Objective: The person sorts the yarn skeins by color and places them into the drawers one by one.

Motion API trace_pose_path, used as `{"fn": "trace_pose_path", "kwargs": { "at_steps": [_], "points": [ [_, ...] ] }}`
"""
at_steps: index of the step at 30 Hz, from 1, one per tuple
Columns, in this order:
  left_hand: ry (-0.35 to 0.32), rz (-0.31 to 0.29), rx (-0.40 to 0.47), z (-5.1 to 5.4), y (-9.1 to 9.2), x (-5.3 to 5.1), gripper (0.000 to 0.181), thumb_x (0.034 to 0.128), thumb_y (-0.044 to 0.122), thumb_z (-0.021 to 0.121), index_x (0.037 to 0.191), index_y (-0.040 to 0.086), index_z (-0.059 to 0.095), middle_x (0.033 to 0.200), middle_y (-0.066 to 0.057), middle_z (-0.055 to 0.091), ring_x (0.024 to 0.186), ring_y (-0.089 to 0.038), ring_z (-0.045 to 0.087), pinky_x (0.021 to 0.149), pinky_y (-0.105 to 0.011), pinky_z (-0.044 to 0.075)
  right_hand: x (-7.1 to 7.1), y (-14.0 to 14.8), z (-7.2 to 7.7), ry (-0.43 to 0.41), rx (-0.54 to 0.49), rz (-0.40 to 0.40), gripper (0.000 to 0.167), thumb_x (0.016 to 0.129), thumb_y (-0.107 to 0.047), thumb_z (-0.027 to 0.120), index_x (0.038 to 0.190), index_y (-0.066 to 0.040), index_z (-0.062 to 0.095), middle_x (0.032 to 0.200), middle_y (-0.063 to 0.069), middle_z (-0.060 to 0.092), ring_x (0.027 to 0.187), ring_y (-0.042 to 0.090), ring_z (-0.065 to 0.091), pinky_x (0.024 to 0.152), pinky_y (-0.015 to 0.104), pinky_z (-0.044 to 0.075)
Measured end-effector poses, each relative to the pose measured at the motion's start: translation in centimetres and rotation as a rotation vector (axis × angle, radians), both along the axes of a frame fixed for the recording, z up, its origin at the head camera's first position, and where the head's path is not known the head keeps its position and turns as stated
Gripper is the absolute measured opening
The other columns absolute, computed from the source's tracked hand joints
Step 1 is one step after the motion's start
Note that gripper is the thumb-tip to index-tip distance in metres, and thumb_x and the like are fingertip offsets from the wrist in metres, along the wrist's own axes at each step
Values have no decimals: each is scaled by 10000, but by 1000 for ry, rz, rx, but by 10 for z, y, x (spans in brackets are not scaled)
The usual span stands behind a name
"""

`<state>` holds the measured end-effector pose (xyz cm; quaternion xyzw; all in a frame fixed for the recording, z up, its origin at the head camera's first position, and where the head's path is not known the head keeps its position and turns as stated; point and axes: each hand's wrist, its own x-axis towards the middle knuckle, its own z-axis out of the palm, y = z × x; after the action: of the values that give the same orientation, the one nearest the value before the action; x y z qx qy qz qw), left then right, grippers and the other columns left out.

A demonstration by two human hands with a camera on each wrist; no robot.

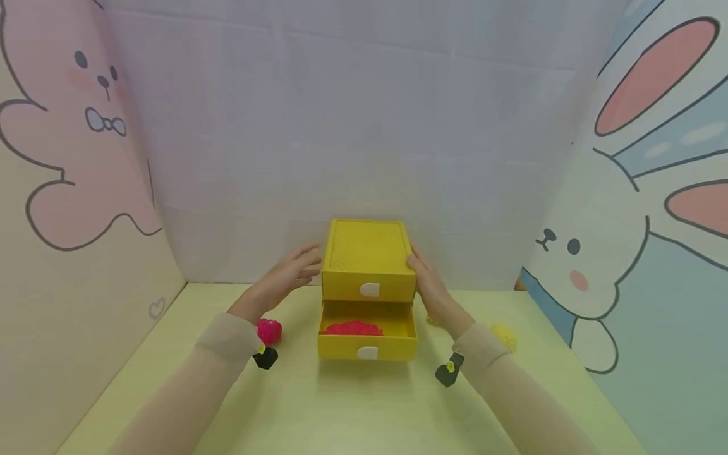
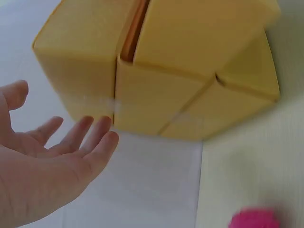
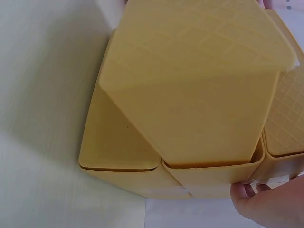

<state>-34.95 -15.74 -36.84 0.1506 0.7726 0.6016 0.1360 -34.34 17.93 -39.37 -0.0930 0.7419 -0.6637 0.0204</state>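
A yellow two-drawer box point(image 1: 370, 246) stands near the back wall, its lower drawer point(image 1: 341, 348) pulled out with a pink object point(image 1: 354, 328) inside. Beside the box's left side is my left hand point(image 1: 287, 278), fingers spread and holding nothing. Its fingertips come close to the box wall point(image 2: 80, 76) in the left wrist view; contact is unclear. On the other side, my right hand point(image 1: 430, 285) rests its fingers against the upper right side. The right wrist view shows the right hand point(image 3: 275, 202) touching the box's edge, with a drawer point(image 3: 204, 118) jutting out.
A bright pink textured ball point(image 1: 269, 331) lies left of the box, by the left sleeve. At the right are a pale yellow ball point(image 1: 504, 337) and a small yellow item point(image 1: 432, 321) partly behind my right forearm. Walls with cartoon drawings flank the table point(image 1: 364, 404).
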Motion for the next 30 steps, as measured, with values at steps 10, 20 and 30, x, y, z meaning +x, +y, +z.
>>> {"fn": "trace_pose_path", "kwargs": {
  "at_steps": [10,20,30],
  "points": [
    [323,20,-520,-23,-65,11,644,1074,418,631,1613,123,440,1559,-242,521,1392,-485,525,1093,-675,463,1,-1,2,-4,-11,3,636,1149,-404,368,1728,-284,134,1782,-34,149,1636,256,145,1309,557,152],
    [379,-59,-746,-66,-104,20,714,949,377,811,1540,91,533,1464,-233,574,1309,-473,565,1028,-651,498,2,1,2,7,-22,11,644,1145,-419,368,1728,-293,125,1783,-36,138,1637,259,135,1307,564,148],
    [328,-133,-790,-91,-108,24,711,860,304,902,1471,99,602,1398,-176,615,1263,-402,573,1016,-599,540,4,-1,2,15,-37,15,626,1150,-400,372,1725,-289,150,1779,-38,157,1633,259,153,1306,559,158]
  ]
}}
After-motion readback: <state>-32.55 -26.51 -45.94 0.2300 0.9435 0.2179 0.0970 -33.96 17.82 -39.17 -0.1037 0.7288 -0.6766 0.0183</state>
